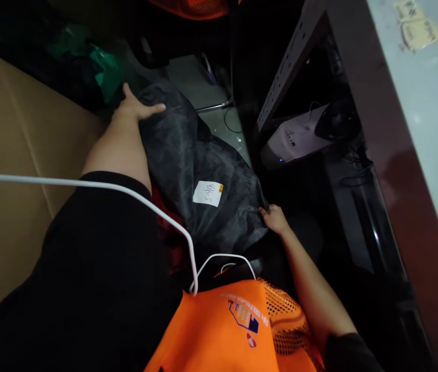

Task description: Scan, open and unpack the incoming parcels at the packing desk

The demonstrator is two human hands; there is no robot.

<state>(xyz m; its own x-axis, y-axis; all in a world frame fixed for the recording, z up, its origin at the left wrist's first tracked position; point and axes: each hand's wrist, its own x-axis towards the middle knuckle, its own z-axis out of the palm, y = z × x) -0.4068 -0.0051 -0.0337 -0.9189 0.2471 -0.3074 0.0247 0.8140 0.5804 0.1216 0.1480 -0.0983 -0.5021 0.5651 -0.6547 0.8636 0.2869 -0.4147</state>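
A dark grey bag of thin fabric [211,160] lies crumpled across the middle of the view, bulging in places. A white label [207,194] with handwriting and a small yellow mark is on its near side. My left hand [136,107] is at the bag's far left end, its thumb stretched out over the fabric and apart from the other fingers, which are partly hidden. The fingers of my right hand [275,219] are closed on the bag's right corner, pinching the fabric. What the bag holds is hidden.
A cardboard box [13,129] stands at left. To the right are a table [432,108] with a dark red frame and a white computer case [291,139] beneath it. Green plastic [106,72] lies at the far left. A white cable [157,206] crosses before my orange vest [219,330].
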